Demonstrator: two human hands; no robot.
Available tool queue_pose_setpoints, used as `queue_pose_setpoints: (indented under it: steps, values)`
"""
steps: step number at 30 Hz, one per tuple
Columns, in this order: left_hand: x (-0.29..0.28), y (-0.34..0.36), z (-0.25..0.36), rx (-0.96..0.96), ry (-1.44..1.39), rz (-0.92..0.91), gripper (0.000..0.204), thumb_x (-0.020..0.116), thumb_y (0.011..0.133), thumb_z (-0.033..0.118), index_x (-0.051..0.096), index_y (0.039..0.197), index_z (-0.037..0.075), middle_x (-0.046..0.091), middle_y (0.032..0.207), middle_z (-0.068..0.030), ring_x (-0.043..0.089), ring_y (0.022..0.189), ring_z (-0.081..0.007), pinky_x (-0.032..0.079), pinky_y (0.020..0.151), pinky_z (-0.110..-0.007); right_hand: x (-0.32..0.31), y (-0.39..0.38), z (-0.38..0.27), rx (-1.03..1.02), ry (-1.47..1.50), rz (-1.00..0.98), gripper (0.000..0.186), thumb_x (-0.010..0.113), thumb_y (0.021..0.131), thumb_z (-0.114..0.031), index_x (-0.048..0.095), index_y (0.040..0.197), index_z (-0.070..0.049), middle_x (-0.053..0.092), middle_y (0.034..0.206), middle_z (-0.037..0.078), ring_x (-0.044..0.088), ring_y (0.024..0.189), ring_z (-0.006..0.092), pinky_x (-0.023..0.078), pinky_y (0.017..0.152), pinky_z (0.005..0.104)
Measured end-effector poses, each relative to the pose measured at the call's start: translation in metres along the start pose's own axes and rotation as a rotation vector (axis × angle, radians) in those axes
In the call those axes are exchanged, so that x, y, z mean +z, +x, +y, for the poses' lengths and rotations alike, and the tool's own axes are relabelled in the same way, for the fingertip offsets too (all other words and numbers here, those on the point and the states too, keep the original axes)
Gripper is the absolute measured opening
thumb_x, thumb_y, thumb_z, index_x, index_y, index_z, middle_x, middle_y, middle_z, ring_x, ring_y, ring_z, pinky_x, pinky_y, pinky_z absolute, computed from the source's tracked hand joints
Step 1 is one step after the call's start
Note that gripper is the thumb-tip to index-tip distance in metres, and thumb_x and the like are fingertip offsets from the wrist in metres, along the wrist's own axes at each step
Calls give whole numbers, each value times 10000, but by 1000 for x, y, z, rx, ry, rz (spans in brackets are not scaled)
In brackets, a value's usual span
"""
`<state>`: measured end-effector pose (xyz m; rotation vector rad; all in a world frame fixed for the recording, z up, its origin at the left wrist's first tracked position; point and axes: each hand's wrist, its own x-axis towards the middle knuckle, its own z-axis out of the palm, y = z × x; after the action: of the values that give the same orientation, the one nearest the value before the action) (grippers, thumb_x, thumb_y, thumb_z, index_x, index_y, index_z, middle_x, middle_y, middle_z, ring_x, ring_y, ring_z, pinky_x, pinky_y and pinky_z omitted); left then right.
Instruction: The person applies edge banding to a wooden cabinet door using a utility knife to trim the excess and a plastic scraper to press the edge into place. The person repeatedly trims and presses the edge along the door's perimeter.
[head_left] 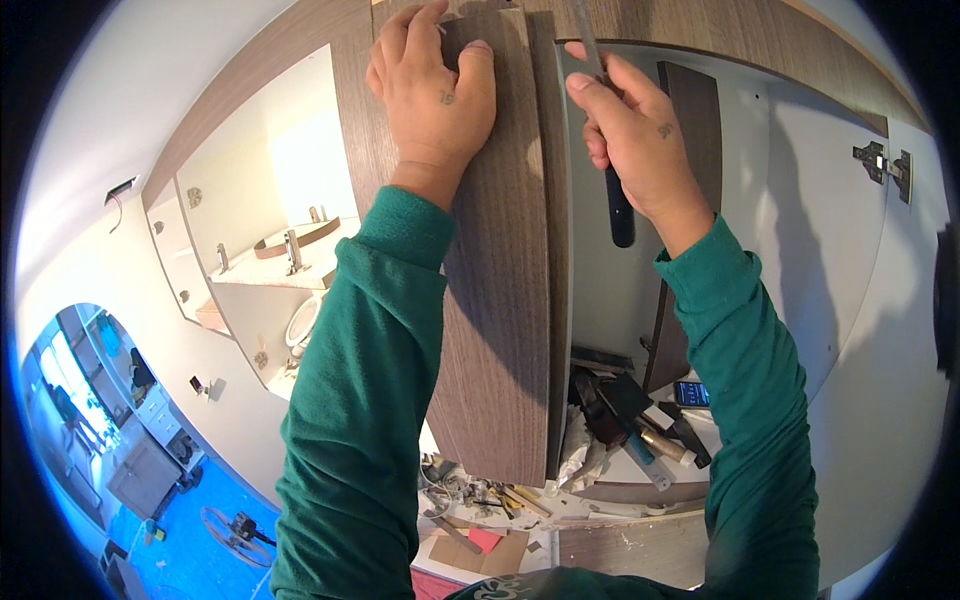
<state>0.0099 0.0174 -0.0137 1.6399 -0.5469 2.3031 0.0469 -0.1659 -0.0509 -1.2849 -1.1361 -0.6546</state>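
Note:
A long wood-grain panel [490,330] stands upright before me, against the cabinet frame. My left hand [432,95] is closed on its upper part, with the fingers curled at the far left and the thumb on its face. To the right of the panel, my right hand [635,125] is closed round a knife [620,215]. The knife's black handle points down below my fist, and its narrow metal blade rises toward the upper edge of the view. The blade's tip is cut off by that edge. The hand is in front of an open cabinet compartment [610,290].
Tools [630,420] and a phone [692,394] lie in the cabinet bottom. A hinge [885,168] is on the right side. Screws and small hardware [490,495] litter the surface below. At left are a mirror [265,150] reflecting a basin, and a doorway with a blue-covered floor [205,520].

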Motion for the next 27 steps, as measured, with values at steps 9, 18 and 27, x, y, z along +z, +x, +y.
queue_pose_setpoints:
  steps: [9,18,27]
  values:
    - [2,0,2,-11,-6,13,466,608,857,156,604,1280,-38,569,1315,-227,532,1198,-413,397,1066,-475,-12,19,4,-143,-271,-36,440,620,957,-203,646,1378,-75,562,708,-9,511,627,82,444,600,303]
    - [-4,0,1,-14,5,11,460,614,864,155,601,1283,-33,570,1322,-219,537,1201,-409,396,1060,-480,-20,-2,-6,-68,-435,-66,418,620,971,-216,664,1375,-114,539,688,-14,483,611,75,410,579,281]
    - [-4,-1,2,-40,-6,-6,467,614,868,162,596,1293,-32,563,1338,-215,530,1220,-404,384,1067,-488,-15,17,-10,-88,-448,-102,446,595,983,-200,627,1426,-158,524,691,-27,467,600,75,410,582,285]
